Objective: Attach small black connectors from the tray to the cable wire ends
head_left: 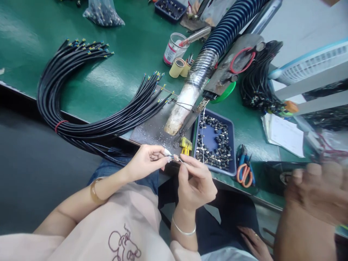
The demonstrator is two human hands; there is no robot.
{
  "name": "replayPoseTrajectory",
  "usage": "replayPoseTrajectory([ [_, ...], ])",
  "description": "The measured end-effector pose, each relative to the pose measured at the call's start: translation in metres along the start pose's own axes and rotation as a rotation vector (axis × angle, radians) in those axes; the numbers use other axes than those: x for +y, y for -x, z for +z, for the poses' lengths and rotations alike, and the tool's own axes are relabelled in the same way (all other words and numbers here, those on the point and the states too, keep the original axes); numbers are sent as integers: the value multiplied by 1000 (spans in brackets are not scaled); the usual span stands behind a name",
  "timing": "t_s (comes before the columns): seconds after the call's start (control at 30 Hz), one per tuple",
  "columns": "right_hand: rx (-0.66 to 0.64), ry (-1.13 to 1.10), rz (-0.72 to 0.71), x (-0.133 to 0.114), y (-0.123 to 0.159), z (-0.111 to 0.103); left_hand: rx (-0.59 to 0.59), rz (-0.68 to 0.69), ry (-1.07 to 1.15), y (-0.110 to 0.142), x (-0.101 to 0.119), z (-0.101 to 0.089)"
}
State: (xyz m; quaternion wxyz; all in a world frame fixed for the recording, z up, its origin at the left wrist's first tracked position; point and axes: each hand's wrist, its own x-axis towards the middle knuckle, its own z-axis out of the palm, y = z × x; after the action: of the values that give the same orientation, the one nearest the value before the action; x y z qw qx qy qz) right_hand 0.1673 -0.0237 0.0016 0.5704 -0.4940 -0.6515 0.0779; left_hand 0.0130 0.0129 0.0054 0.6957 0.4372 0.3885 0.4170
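Observation:
At the table's front edge, my left hand (152, 159) is closed, with thumb and finger pinching the thin wire end of a cable (172, 157). My right hand (197, 179) meets it from the right, its fingertips pinched on the thin wires at the same spot; fine detail there is too small to make out. Just beyond the fingers sits a yellow clip-like holder (186, 145). A bundle of black cables (89, 132), tied with a red band, curves across the table edge to my left, its yellow, green and blue wire ends fanned out.
A ribbed extraction hose (223, 32) comes down over a grey plate (144, 130). Right of it, a blue tray (233, 145) holds small black connectors. Pliers (244, 174) with orange handles lie beside the tray. Another person's blurred hand (318, 192) is at the right.

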Motion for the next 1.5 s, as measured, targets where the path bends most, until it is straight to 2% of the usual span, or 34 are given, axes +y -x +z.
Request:
replayPoseTrajectory([
  [0.07, -16, -13, 56, 1, -2, 0, 6, 32, -24, -1, 0, 0],
  [0.2, -118, -92, 303, 2, -11, -1, 8, 73, -87, -2, -1, 0],
  [0.3, -208, -166, 375, 2, -16, -3, -21, 63, -124, -2, -2, 0],
  [0.37, -212, -174, 366, 4, -15, -3, -26, 54, -99, -2, -2, 1],
  [0.43, -110, -126, 305, 6, -10, -2, -14, 23, -51, -2, -1, 2],
  [0.53, 66, -57, 130, 9, -3, -1, -6, -41, -11, -3, 2, 2],
  [0.6, 66, -53, 25, 10, 0, -1, -11, -55, -1, -4, 4, 2],
  [0.7, 11, -39, -46, 10, 1, -1, -21, -38, 12, -4, 5, 1],
  [0.77, 3, -42, -22, 10, 1, 0, -22, -23, 9, -4, 4, 0],
  [1.03, -10, -196, 285, 13, 0, 1, 2, 13, -50, -5, -1, 1],
  [1.17, -14, -215, 354, 11, -2, 2, 15, 49, -84, -6, -3, 2],
  [1.27, -10, -182, 332, 10, 1, 4, 40, 81, -119, -5, -4, 3],
  [1.4, 10, -73, 157, 13, 8, 5, 67, 105, -147, -5, -3, 5],
  [1.5, 87, -26, 64, 15, 9, 5, 62, 113, -132, -6, -1, 6],
])
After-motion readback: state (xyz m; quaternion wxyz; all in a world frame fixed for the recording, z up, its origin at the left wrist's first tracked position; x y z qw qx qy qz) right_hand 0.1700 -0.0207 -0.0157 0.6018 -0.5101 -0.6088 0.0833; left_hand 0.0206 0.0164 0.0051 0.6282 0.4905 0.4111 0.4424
